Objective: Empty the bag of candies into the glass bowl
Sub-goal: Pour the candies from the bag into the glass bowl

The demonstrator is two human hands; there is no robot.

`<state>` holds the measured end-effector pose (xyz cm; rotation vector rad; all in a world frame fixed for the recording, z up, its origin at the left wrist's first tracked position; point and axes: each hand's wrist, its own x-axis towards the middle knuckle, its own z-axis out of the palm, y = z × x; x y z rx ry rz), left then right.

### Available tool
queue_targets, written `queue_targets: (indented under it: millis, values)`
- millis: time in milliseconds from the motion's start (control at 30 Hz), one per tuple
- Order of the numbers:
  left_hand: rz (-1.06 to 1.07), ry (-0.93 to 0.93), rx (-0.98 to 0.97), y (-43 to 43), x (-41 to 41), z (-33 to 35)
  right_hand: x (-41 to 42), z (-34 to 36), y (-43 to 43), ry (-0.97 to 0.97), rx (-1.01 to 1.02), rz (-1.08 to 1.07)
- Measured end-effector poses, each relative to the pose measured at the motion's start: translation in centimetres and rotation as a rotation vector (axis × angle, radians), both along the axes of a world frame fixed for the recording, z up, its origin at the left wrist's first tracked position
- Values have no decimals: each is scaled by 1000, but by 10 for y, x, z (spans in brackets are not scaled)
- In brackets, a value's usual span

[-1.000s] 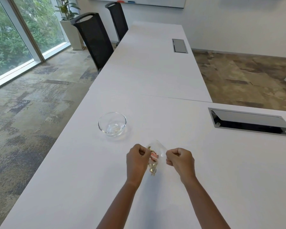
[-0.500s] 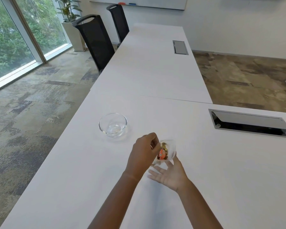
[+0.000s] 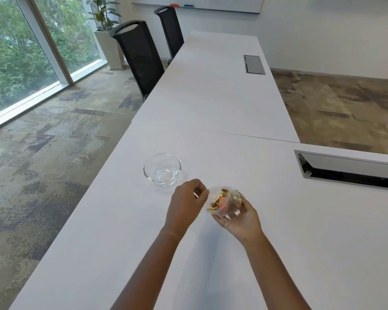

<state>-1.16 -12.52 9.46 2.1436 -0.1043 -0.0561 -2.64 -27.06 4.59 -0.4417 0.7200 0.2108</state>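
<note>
Bowl first: your glass bowl [image 3: 162,169] sits empty on the white table [image 3: 222,97], just up and left of your hands. Your left hand [image 3: 187,203] is loosely curled, fingertips pinching the bag's near edge. The bag of candies [image 3: 225,201] rests cupped in your right hand [image 3: 239,214], palm up, fingers wrapped under it, above the table. I'd carry the mouth right over the bowl's rim before tipping, and pour slowly so wrapped pieces don't bounce out.

A long white laminate worktop [image 3: 211,90] carries a clear round glass bowl [image 3: 162,169], standing upright near its left edge; two grey metal cable hatches [image 3: 349,170] sit flush in it.
</note>
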Motion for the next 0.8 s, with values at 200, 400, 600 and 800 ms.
queue_targets:
  millis: [200, 400, 600, 800]
  values:
    - [234, 108, -190, 35, 32, -16, 33, 16, 19, 46, -63, 21]
    - [563, 229, -69, 70, 66, -35, 78, 44, 46, 0, -255, 80]
    - [589, 423, -101, 77, 92, -56, 121, 43, 84, -32, -546, 50]
    - [597, 414, -167, 75, 98, -67, 136, 36, 110, -257, -948, 158]
